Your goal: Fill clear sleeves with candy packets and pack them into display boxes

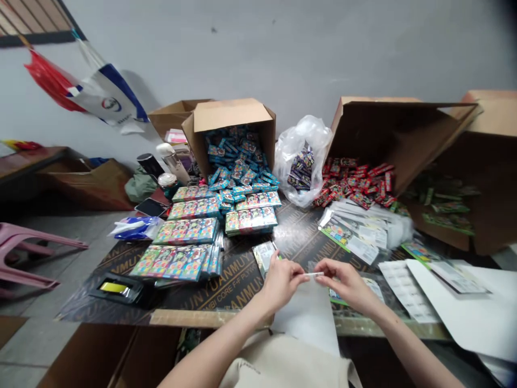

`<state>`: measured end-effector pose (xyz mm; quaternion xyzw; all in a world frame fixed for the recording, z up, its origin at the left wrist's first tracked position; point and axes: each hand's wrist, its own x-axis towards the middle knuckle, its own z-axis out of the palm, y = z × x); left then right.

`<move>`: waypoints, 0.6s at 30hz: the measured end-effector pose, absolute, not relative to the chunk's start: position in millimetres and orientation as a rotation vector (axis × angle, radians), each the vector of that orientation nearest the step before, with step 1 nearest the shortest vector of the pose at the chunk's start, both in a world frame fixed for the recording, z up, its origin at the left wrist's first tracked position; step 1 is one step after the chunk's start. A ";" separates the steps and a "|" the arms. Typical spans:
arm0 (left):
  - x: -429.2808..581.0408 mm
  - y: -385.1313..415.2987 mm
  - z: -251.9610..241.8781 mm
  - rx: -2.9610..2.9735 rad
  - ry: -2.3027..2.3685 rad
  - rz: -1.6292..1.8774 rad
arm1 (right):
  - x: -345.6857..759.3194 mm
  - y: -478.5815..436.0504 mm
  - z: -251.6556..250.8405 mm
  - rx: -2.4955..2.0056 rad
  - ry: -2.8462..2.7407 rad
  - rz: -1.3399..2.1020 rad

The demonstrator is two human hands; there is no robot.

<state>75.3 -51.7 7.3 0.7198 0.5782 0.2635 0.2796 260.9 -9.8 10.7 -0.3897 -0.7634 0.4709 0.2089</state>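
Note:
Both my hands meet over the dark board (242, 280) near its front edge. My left hand (283, 280) and my right hand (343, 280) each pinch one end of a small white strip (314, 275) stretched between them. Under the hands lies a white sheet (307, 312). A small printed packet (264, 254) lies just left of my left hand. Stacks of colourful flat packs (188, 231) cover the board's left half.
Tipped cardboard boxes at the back spill blue packs (238, 161) and red packs (355, 183); a clear bag (301, 161) of purple packs sits between. Printed cards (355, 231) and white sheets (464, 307) lie right. A tape dispenser (117, 288) sits front left; bottles (169, 161) behind.

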 end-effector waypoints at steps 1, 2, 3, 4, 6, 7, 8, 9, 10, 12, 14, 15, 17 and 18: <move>74.2 -51.7 7.6 1.926 1.543 0.706 | 260.5 -9.3 12.6 -1.061 -2.164 1.270; 73.1 -51.8 8.2 1.918 1.536 0.700 | 260.4 -8.8 14.1 -1.038 -2.200 1.231; 72.2 -52.1 8.9 1.905 1.528 0.691 | 260.5 -8.4 14.8 -1.016 -2.231 1.190; 71.7 -52.4 9.4 1.888 1.519 0.682 | 260.7 -8.1 14.7 -0.994 -2.255 1.147; 71.2 -52.6 9.5 1.854 1.506 0.671 | 261.0 -7.6 12.4 -0.947 -2.292 1.064; 71.1 -52.5 9.1 1.842 1.505 0.669 | 260.9 -7.2 10.5 -0.929 -2.304 1.028; 70.9 -52.3 8.6 1.836 1.509 0.672 | 260.8 -6.8 8.4 -0.923 -2.311 1.002; 70.7 -52.2 8.1 1.839 1.516 0.677 | 260.4 -6.2 6.6 -0.931 -2.313 0.995; 70.3 -52.2 7.7 1.853 1.527 0.685 | 259.9 -5.5 5.1 -0.954 -2.306 1.011; 69.4 -52.8 7.3 1.916 1.542 0.709 | 258.7 -3.5 4.0 -1.014 -2.265 1.100; 68.5 -54.0 7.8 2.018 1.540 0.743 | 257.4 -1.4 5.6 -1.043 -2.220 1.214; 68.2 -54.6 8.4 2.069 1.532 0.760 | 256.9 -0.6 7.2 -1.038 -2.209 1.255; 67.6 -55.8 10.2 2.135 1.515 0.800 | 256.1 0.0 11.0 -1.013 -2.223 1.279; 67.5 -56.1 11.4 2.145 1.513 0.821 | 255.8 -0.3 12.8 -1.001 -2.238 1.266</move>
